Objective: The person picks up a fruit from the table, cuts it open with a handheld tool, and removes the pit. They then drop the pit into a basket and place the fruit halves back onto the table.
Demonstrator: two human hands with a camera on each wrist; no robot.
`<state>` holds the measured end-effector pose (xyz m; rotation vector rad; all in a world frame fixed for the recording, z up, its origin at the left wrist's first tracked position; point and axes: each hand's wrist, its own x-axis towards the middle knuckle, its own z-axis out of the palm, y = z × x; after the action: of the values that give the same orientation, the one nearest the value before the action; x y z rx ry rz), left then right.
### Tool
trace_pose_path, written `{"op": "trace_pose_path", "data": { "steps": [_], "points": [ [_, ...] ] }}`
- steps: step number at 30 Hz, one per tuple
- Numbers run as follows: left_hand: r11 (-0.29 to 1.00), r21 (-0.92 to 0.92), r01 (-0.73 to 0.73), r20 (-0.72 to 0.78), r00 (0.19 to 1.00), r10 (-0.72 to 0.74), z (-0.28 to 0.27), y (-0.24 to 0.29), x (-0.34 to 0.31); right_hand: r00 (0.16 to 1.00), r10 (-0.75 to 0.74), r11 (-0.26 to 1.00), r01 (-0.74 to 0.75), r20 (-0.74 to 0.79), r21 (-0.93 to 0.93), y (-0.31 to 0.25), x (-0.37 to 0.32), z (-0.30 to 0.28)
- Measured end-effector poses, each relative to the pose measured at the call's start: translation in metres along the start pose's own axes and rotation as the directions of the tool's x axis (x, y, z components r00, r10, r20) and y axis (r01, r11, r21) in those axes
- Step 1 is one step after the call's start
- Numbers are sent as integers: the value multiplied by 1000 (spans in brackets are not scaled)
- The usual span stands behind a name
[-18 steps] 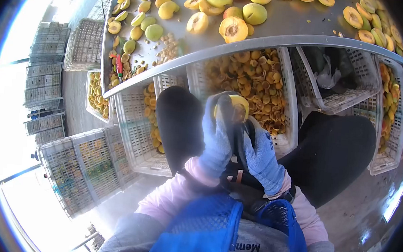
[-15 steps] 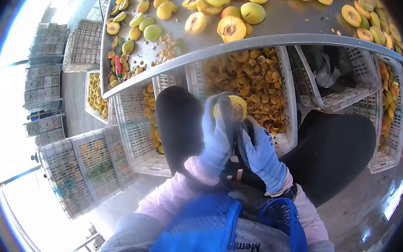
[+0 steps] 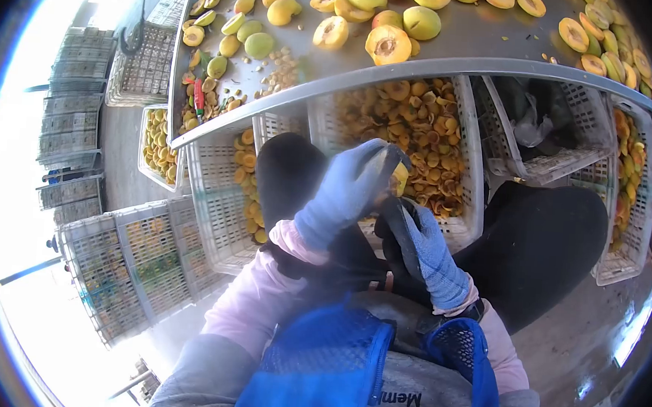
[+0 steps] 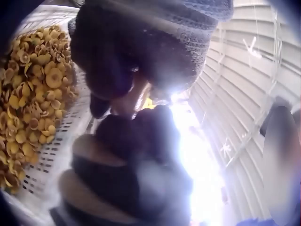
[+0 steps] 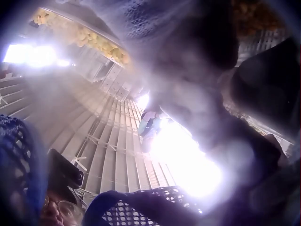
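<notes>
Both hands wear blue knitted gloves with black palms and meet over the person's lap. In the head view the left hand (image 3: 345,190) grips a yellow stone fruit (image 3: 400,180) from above and the left, covering most of it. Just below and to the right, the right hand (image 3: 428,247) has its dark fingertips at the fruit's lower side. Cannot tell what the right fingers hold. In the left wrist view the gloved hands nearly meet, and a bit of yellow (image 4: 149,102) shows between them. The right wrist view is blurred by glare.
A metal table (image 3: 492,46) ahead carries cut fruit halves (image 3: 388,45), loose pits (image 3: 278,70) and a red-handled tool (image 3: 199,97). Below its edge stand a white crate (image 3: 476,168) of fruit pieces (image 3: 430,150) and a tilted crate (image 3: 548,168). Stacked crates (image 3: 139,267) stand at left.
The left hand and forearm have swung left and rolled over the fruit, with the wrist now farther from the right wrist. The right hand has barely moved. The head view has shifted slightly.
</notes>
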<state>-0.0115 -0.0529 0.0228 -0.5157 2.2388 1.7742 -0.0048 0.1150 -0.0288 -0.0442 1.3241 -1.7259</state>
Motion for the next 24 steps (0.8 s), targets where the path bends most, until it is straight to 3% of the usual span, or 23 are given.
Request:
{"op": "trace_pose_path", "data": {
  "steps": [2,3,5,7,9,12,15,16,18,19,21,22,24],
  "points": [
    [988,60,-144,-90,985,149,10,-4,-4,978,200,965,-208,61,162,-24,-8,2],
    [972,98,-213,-131,965,225,14,-5,-5,970,227,956,-240,92,172,-29,-10,1],
    [990,35,-138,-167,976,141,20,-6,-5,948,276,934,-303,160,188,-33,-12,-1],
    [1000,-20,-18,-160,987,14,19,-8,-6,998,-57,998,57,20,9,12,0,0],
    [989,-56,135,-107,984,-140,13,-8,-3,976,-211,977,208,-59,-57,19,4,6],
    [990,138,-36,-211,975,65,19,-2,-9,995,-59,996,65,-77,66,7,1,9],
    [981,156,-112,-265,952,150,26,-7,-9,988,151,979,-153,29,135,-5,-4,2],
    [994,57,-93,-278,955,105,29,-9,-11,987,152,976,-157,44,149,-5,-5,1],
    [989,-137,-63,-297,955,20,31,-14,-11,993,96,995,-95,62,-31,1,-4,-5],
    [986,-166,22,-231,971,-60,28,-14,-10,996,47,975,-29,76,-219,10,-3,-11],
    [959,-206,197,-98,971,-220,15,-13,-8,994,2,919,40,106,-392,18,-6,-13],
    [957,-194,214,-37,974,-225,10,-14,-6,994,-8,920,50,110,-389,15,-5,-13],
    [989,-114,92,-158,981,-109,15,-16,-11,987,-73,918,122,142,-378,22,-4,-11]
  ]
}}
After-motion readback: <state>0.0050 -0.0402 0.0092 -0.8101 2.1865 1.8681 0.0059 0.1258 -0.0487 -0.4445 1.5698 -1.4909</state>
